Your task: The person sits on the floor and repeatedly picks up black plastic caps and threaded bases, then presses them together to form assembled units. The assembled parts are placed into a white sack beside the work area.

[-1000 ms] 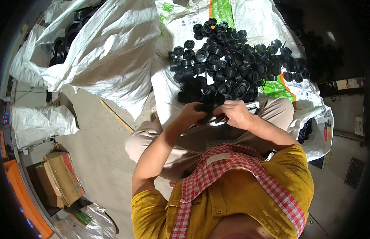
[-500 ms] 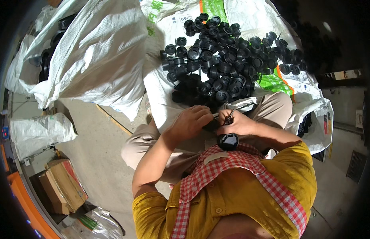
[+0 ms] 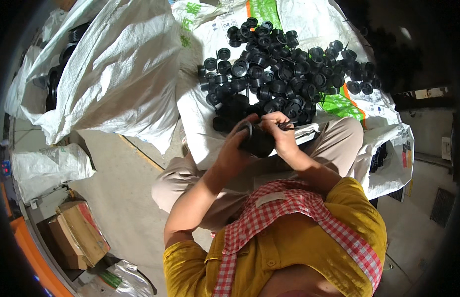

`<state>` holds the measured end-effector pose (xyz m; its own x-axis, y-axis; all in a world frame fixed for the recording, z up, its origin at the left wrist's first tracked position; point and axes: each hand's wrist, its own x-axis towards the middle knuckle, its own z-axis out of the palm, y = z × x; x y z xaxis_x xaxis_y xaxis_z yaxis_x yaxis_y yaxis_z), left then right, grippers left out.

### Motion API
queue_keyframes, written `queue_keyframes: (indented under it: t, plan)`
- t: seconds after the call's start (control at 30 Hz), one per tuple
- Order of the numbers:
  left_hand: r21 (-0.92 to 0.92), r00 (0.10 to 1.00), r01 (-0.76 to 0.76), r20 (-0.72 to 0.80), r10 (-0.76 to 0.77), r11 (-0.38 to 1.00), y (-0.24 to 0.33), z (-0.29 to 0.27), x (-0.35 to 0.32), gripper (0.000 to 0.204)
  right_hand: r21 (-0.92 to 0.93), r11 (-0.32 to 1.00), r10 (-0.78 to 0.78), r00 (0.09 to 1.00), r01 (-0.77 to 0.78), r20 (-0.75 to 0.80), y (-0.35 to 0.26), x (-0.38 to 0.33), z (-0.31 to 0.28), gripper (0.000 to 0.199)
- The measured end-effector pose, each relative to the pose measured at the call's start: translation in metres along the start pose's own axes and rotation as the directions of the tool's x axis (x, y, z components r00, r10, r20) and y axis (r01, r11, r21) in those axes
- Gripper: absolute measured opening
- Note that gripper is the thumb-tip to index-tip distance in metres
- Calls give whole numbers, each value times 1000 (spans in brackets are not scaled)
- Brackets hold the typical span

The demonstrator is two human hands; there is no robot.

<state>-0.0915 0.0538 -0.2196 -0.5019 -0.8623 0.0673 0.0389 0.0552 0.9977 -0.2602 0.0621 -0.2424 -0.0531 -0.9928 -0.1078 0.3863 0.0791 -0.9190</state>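
Observation:
Over my lap, my left hand (image 3: 234, 147) is closed around a black round plastic cap (image 3: 258, 143), tilted so its rim shows. My right hand (image 3: 283, 136) is at the cap's right side, fingers bent and pinched. Thin black strips (image 3: 288, 126) stick out from the right hand's fingers; their exact kind is too small to tell. Just beyond both hands lies a heap of black round plastic caps (image 3: 284, 72), some with thin spikes standing up. The fingertips behind the held cap are partly hidden.
White woven sacking (image 3: 193, 111) with green and orange print lies under the heap. A large white sack (image 3: 116, 74) holding black rings stands at the left. Another white sack (image 3: 388, 168) is at the right. A cardboard box (image 3: 84, 230) sits on the floor at lower left.
Both hands have lifted and turned. The left hand now grips a black cap in plain view. The black cap seen below the right hand no longer shows there; the right hand has moved slightly away from me.

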Motion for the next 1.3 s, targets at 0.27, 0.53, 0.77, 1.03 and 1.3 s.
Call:
queue_keyframes:
  t: [0.27, 0.53, 0.77, 1.03, 1.3]
  plan:
    - [-252, 944, 328, 59, -324, 910, -13, 17, -9, 80, -585, 724, -249, 929, 366, 274, -16, 7, -10, 23]
    - [881, 997, 42, -4, -83, 472, 30, 24, 1, 81, -887, 434, -457, 887, 160, -64, -11, 43, -39, 41]
    - [979, 357, -186, 150, 922, -87, 195, -91, 10, 71, -995, -73, 263, 964, 63, 42, 18, 86, -164, 29]
    - [741, 424, 525, 199, 883, -419, 299, -182, 40, 73, -952, -92, 276, 926, 292, 257, 34, 72, -137, 28]
    - [444, 936, 88, -342, 78, 891, 121, -29, 7, 49, -784, 304, -60, 832, 541, 552, -60, 38, -73, 19]
